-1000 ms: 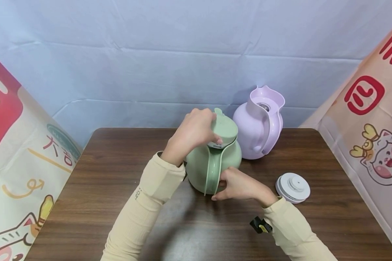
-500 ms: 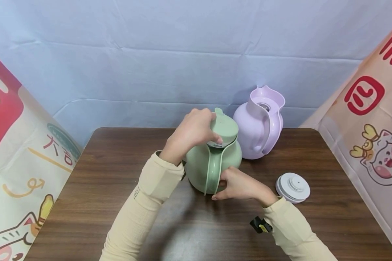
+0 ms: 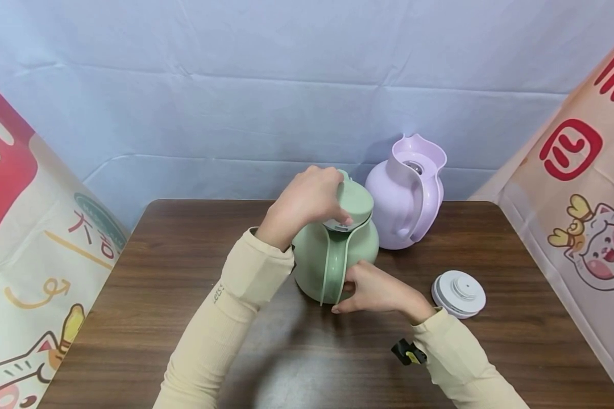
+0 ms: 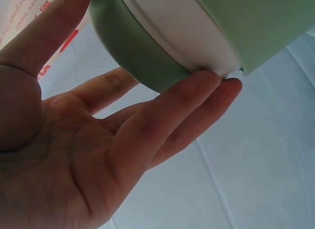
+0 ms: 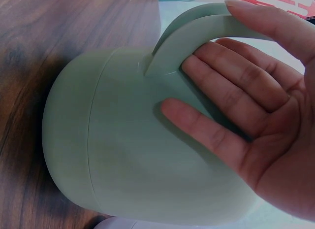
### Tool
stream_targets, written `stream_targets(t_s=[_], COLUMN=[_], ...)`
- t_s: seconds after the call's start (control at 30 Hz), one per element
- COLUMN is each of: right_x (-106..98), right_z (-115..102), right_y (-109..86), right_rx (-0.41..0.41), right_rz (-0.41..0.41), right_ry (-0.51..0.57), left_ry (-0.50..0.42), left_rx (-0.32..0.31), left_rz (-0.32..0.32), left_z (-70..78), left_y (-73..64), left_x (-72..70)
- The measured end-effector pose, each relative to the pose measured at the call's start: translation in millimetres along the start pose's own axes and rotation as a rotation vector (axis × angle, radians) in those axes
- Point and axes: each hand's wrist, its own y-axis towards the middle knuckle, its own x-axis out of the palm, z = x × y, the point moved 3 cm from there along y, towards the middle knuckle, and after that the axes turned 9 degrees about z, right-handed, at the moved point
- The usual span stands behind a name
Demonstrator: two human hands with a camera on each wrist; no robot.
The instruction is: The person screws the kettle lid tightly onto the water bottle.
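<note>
A green thermos jug (image 3: 311,258) stands upright on the wooden table, its handle (image 3: 334,278) toward me. On its mouth sits a green lid (image 3: 355,201) with a white lower band, which shows clearly in the left wrist view. My left hand (image 3: 309,196) grips this lid from the left, thumb in front and fingers around its far side. Lower down, my right hand (image 3: 373,289) holds the handle, with some fingers passed through its loop and the thumb on the outside. In the right wrist view, one finger lies against the jug's body (image 5: 133,140).
A lilac jug (image 3: 389,210) without a lid stands behind the green one, to its right. On the table (image 3: 184,318) at the right lies a round white stopper (image 3: 460,292). A pale cloth (image 3: 235,125) hangs behind the table, with printed banners at both sides.
My left hand has shifted slightly right and upward around the lid, now covering more of its tab. The right hand and the jug have stayed in place.
</note>
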Motion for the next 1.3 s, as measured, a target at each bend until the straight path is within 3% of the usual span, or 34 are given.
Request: stream_targets(t_s=[0.23, 0.7, 1.3], right_x=[-0.1, -0.2, 0.0], right_z=[-0.7, -0.1, 0.3], right_y=[0.3, -0.1, 0.1], right_rx=[0.007, -0.004, 0.0], right_rz=[-0.002, -0.001, -0.006], right_ry=[0.012, 0.005, 0.011], left_ry=[0.011, -0.052, -0.079], left_rx=[-0.013, -0.058, -0.037], left_rz=[0.004, 0.005, -0.032], left_z=[0.4, -6.8, -10.3], left_y=[0.9, -0.9, -3.3], left_x=[1.3, 4.7, 9.2])
